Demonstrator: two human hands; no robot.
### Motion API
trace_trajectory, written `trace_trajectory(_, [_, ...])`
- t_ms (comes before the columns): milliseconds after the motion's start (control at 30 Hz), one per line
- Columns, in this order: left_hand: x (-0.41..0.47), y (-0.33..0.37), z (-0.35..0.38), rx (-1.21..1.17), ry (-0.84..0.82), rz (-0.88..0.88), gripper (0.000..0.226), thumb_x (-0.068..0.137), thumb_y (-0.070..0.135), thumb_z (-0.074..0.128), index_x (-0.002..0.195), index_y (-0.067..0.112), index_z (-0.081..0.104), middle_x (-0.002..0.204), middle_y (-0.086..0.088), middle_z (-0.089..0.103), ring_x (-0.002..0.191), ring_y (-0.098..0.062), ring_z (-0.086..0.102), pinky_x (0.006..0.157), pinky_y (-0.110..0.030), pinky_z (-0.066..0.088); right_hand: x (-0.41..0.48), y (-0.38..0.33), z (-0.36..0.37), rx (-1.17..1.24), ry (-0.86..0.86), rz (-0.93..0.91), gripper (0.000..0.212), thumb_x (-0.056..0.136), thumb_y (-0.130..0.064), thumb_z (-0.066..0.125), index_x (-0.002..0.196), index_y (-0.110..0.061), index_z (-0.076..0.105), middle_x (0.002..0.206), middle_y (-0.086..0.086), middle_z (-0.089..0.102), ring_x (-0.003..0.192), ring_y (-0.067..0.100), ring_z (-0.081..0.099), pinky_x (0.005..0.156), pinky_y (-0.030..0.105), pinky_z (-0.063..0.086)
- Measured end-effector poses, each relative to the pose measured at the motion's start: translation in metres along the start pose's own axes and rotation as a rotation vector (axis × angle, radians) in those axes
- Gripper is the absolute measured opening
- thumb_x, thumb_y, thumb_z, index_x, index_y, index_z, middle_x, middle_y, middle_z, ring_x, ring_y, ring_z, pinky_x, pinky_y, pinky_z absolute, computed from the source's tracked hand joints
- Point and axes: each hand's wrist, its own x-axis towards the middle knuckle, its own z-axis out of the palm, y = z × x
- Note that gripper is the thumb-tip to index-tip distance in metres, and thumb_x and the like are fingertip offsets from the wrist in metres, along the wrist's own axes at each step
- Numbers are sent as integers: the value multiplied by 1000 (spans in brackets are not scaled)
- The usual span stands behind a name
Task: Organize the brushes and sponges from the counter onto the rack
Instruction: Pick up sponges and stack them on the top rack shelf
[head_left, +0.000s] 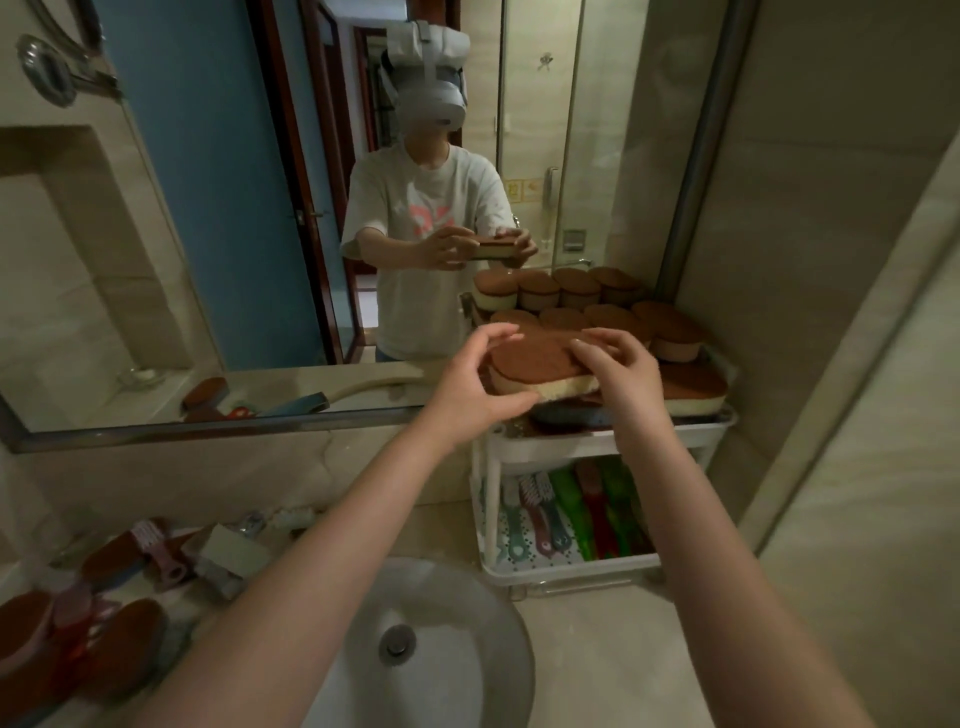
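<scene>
A brown-topped, cream-bodied sponge (535, 366) is held over the top shelf of the white rack (566, 441). My left hand (475, 384) grips its left end with thumb under and fingers arched above. My right hand (618, 371) grips its right end. Several matching sponges (670, 332) lie on the top shelf behind it, and a dark brush (566, 415) sits beneath it. Coloured brushes (587, 512) fill the lower shelf. More sponges (122, 642) and a pink brush (158, 553) remain on the counter at lower left.
A round white basin (441, 649) lies directly below my forearms. A wall mirror (234, 234) runs along the back and reflects me and the rack. A tiled wall (831, 364) closes off the right side. A small grey block (228, 558) sits left of the basin.
</scene>
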Motion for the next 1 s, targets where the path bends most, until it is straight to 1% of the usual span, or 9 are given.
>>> trace_trajectory(67, [6,3,21,44,32,15,62,75,16,76,128,25,44,127,7,50,119,-5,47,96,-15,41,5,1,-20,38,99,35,32,85,-31,68,115,-25,59,113,-3,58,102,16,55,82,31,55])
trace_trajectory(167, [13,0,50,194,81,50,45,81,23,70,123,18,54,124,4,55,116,-8,50,93,-19,39,16,5,-52,56,259,8,35,86,-30,67,118,-22,57,116,0,57,103,17,56,61,16,53])
trace_trajectory(200, [15,-2,58,245,77,67,37,82,23,68,117,16,60,122,3,58,114,-10,52,92,-19,38,20,6,-63,27,305,-20,35,85,-32,67,118,-21,58,116,0,57,104,17,57,61,16,52])
trace_trajectory(300, [20,-12,75,411,27,98,28,83,24,66,108,12,68,117,-1,64,112,-17,56,98,-30,43,35,11,-89,-71,384,-68,34,80,-40,69,109,-26,59,116,0,60,105,18,59,89,34,53])
trace_trajectory(367, [22,-17,82,517,27,109,26,83,26,64,106,14,71,114,0,67,111,-18,57,98,-36,43,42,10,-99,-75,388,-46,38,80,-40,69,113,-25,58,118,1,61,106,18,59,95,36,51])
trace_trajectory(533, [24,-20,86,545,102,106,19,84,22,63,98,16,74,109,3,70,107,-16,59,96,-36,43,54,16,-110,-160,335,-65,48,84,-36,68,126,-15,57,116,-1,59,104,13,55,86,25,45])
trace_trajectory(800, [26,-19,89,527,101,57,18,82,22,64,95,17,75,105,3,70,105,-15,60,96,-39,46,57,39,-100,-603,439,-160,42,91,-38,54,121,-9,57,113,13,62,106,32,57,86,40,48])
trace_trajectory(900, [26,-18,88,523,95,39,18,82,22,63,95,18,74,105,4,70,105,-15,59,96,-41,45,53,41,-96,-795,493,-263,36,93,-34,50,121,-13,57,120,16,57,116,36,48,89,45,43])
trace_trajectory(1000, [26,-18,89,514,95,30,17,82,22,63,94,18,74,104,5,70,104,-15,59,96,-42,45,49,46,-96,-817,403,-476,31,94,-35,49,115,-16,63,119,11,60,112,33,52,89,44,41])
